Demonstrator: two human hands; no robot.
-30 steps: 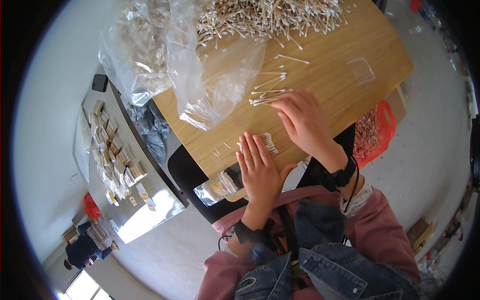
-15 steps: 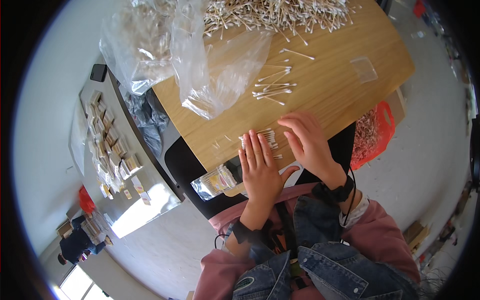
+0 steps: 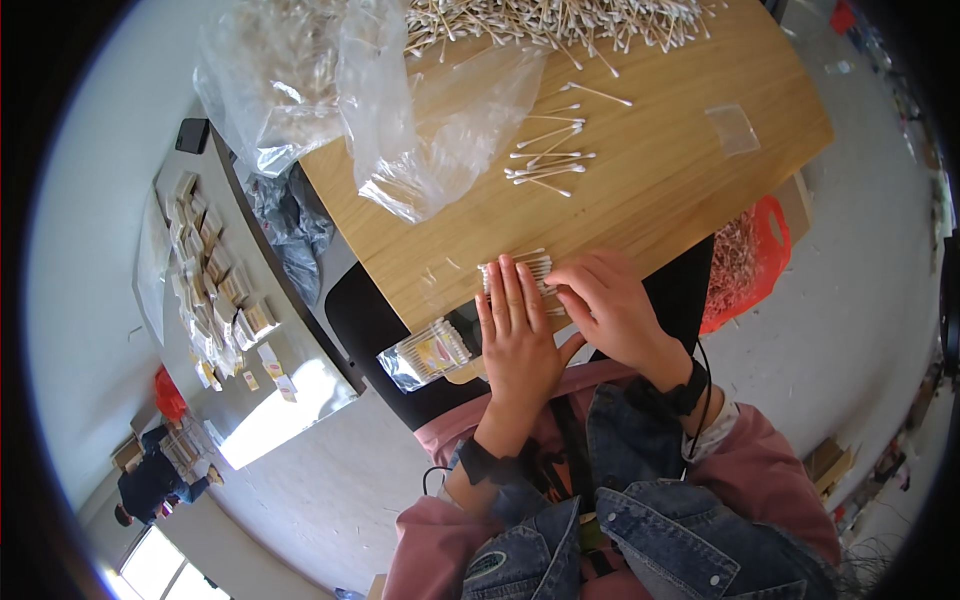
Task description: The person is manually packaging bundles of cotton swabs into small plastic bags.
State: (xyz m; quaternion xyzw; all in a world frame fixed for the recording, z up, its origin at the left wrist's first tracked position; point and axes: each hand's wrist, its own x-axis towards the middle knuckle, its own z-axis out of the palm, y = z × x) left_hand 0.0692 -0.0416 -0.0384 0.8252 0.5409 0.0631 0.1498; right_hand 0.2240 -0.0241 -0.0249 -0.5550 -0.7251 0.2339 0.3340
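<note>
My left hand [image 3: 517,345] lies flat with its fingers stretched over a small row of cotton swabs [image 3: 536,266] near the table's front edge. At the right ends of that row is my right hand [image 3: 612,310], its fingers bent and thumb drawn in toward the index finger. The fingertips touch the swab tips; whatever they may pinch is too small to make out. Several loose swabs [image 3: 550,157] lie scattered farther up the wooden table [image 3: 660,150]. Left of my left hand, a clear packet of swabs [image 3: 432,354] rests at the table's corner.
A large heap of swabs [image 3: 560,22] covers the far edge beside crumpled clear plastic bags [image 3: 420,150]. A clear plastic square [image 3: 733,130] lies at the right. A red bag [image 3: 768,265] of swabs stands below. Many small packs [image 3: 212,270] fill a side table; a person [image 3: 155,480] bends beyond.
My right hand has moved left and its fingers have closed in at the swabs' right ends. My left hand stays flat on the row.
</note>
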